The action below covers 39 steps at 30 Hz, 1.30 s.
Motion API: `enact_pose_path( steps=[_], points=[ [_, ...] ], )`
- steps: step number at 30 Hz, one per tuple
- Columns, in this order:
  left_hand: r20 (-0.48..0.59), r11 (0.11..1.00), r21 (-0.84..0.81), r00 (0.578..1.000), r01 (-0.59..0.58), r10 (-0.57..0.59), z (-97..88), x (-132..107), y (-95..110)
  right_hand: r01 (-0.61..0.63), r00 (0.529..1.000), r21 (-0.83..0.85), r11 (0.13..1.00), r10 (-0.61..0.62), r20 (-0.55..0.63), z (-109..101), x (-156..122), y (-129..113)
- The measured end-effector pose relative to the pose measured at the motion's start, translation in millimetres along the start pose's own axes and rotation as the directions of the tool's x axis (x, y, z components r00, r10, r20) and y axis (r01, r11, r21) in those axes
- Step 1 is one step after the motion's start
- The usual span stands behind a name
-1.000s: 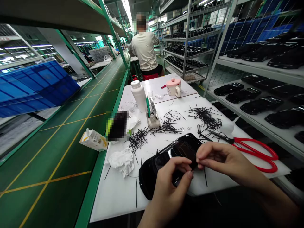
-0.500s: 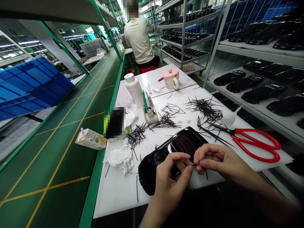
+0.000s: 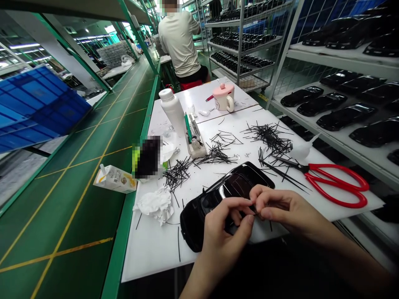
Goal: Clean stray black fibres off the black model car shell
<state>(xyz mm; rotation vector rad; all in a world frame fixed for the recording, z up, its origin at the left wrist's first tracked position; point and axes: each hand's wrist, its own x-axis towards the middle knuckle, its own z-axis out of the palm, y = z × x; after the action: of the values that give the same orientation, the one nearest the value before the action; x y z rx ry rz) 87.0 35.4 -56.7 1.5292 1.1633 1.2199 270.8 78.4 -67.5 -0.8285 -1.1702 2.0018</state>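
Observation:
A glossy black model car (image 3: 238, 180) lies at an angle on the white tabletop, partly covered by my hands. Over its near side, my left hand (image 3: 229, 226) is closed in a pinch, with thumb and index fingertip close to my right hand (image 3: 277, 205). The right fingers are pinched together too. Between the fingertips a short bit of thin black strip (image 3: 256, 214) shows; most of it is hidden. Loose black strips lie in piles beyond the car, one pile (image 3: 271, 139) at the right and another (image 3: 178, 174) at the left.
Red-handled scissors (image 3: 336, 182) lie right of my hands, near a white nozzle bottle (image 3: 301, 149). Crumpled tissue (image 3: 156, 205), a drink carton (image 3: 115, 178), a tool holder (image 3: 196, 149), a white bottle (image 3: 172, 110) and a lidded mug (image 3: 222, 99) stand around. A green conveyor (image 3: 77, 182) runs left; car racks (image 3: 311, 54) stand right.
The view has shifted slightly, so the table items sit a little higher and further left. My hands keep their pinch over the car, the right hand slightly closer to the left.

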Motion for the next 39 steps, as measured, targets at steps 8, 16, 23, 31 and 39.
enact_pose_path(
  steps=[8, 16, 23, 31, 39],
  points=[
    [0.008, 1.0, 0.017, 1.0, -0.001, 0.001, 0.1, 0, 2, -0.003, 1.0, -0.03, 1.0, 0.003, 0.002, 0, 1, -2],
    [0.018, 0.999, 0.039, 1.0, -0.019, 0.019, 0.0, 1, 1, -0.006, 1.0, -0.094, 0.996, 0.005, -0.019, 4, 0, -8],
    [0.013, 0.998, 0.056, 0.999, -0.032, 0.031, 0.2, 0, 1, 0.03, 0.999, -0.157, 0.987, -0.033, -0.02, 6, -2, -12],
    [-0.005, 0.998, 0.055, 1.0, -0.022, 0.022, 1.4, 1, 4, 0.214, 0.96, -0.464, 0.859, -0.273, -0.062, 10, -10, -10],
    [0.008, 0.987, 0.12, 0.994, -0.109, 0.109, 2.9, 2, 10, 0.322, 0.903, -0.644, 0.694, -0.43, -0.013, 5, -14, -5]
  ],
)
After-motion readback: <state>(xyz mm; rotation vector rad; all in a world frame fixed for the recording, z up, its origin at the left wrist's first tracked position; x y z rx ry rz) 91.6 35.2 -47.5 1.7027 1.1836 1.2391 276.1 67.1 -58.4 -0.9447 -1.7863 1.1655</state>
